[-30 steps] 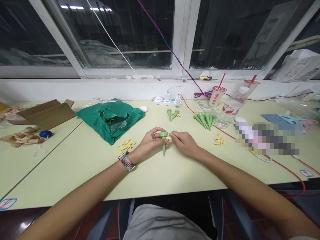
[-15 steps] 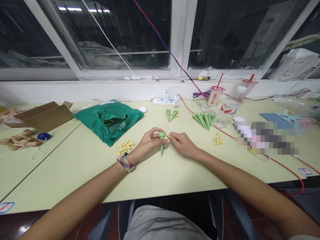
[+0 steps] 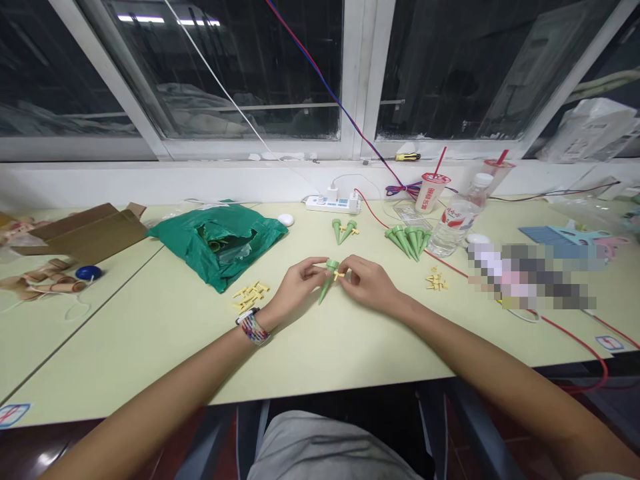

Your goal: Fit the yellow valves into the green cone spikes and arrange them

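Observation:
My left hand (image 3: 306, 280) pinches a green plant watering spike (image 3: 327, 287) near its cap, its pointed end slanting down to the left. From the spike's side sticks a small yellow valve (image 3: 338, 275). My right hand (image 3: 367, 280) has its fingers curled, with thumb and forefinger at the valve's outer end. Beyond my hands, two green spikes with yellow valves (image 3: 349, 231) lie on the table. More green spikes (image 3: 407, 240) lie bunched to the right. Loose yellow valves (image 3: 251, 293) sit by my left wrist, and small yellow pieces (image 3: 437, 280) lie right of my right hand.
A torn green bag (image 3: 225, 233) lies to the left, near a cardboard box (image 3: 95, 230) and wooden toys (image 3: 53, 277). At the back are a power strip (image 3: 333, 203), a drink cup (image 3: 432, 193) and a water bottle (image 3: 460, 217). A red cable (image 3: 565, 327) crosses the right side.
The spike in my left hand has tipped, its cap moving right and its point left. My right hand has turned slightly, its fingers more curled beside the yellow valve.

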Action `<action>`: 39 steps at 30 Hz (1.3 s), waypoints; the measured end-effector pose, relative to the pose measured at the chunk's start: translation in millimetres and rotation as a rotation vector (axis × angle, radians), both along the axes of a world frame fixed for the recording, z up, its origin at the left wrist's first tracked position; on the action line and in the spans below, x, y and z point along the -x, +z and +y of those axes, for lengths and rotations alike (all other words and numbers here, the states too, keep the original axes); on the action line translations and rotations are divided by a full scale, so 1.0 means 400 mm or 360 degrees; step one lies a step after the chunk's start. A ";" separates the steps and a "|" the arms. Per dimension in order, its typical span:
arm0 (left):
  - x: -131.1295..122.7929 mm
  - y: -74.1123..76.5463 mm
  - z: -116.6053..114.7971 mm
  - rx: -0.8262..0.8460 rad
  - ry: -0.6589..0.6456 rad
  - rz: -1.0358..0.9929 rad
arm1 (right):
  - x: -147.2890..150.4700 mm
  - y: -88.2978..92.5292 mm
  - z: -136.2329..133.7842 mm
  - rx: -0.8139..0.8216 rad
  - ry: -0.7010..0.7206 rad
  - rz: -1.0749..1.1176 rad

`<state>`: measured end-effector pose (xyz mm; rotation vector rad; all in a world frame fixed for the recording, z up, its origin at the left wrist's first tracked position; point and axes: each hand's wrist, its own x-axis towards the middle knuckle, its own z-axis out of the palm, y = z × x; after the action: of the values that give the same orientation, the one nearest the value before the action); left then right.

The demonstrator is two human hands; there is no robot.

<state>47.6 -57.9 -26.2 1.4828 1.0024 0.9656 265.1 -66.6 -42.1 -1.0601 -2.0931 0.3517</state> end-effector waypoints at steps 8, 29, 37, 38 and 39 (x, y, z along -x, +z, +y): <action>0.015 -0.030 0.023 -0.0177 0.0115 0.0155 | -0.089 -0.033 0.125 0.0026 -0.0662 -0.0316; 0.015 -0.020 0.016 -0.0128 0.0117 0.0100 | -0.108 -0.048 0.250 0.0101 -0.0926 -0.0325; 0.016 -0.019 0.017 -0.0126 0.0094 0.0112 | -0.106 -0.044 0.246 0.0107 -0.0945 -0.0344; 0.016 -0.018 0.016 -0.0125 0.0090 0.0109 | -0.105 -0.042 0.244 0.0108 -0.0953 -0.0354; 0.016 -0.018 0.016 -0.0124 0.0087 0.0108 | -0.103 -0.041 0.241 0.0107 -0.0966 -0.0364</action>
<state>41.3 -51.4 -33.4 1.5685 1.0693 1.0089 306.2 29.6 -58.4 -1.7708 -1.8371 -0.0028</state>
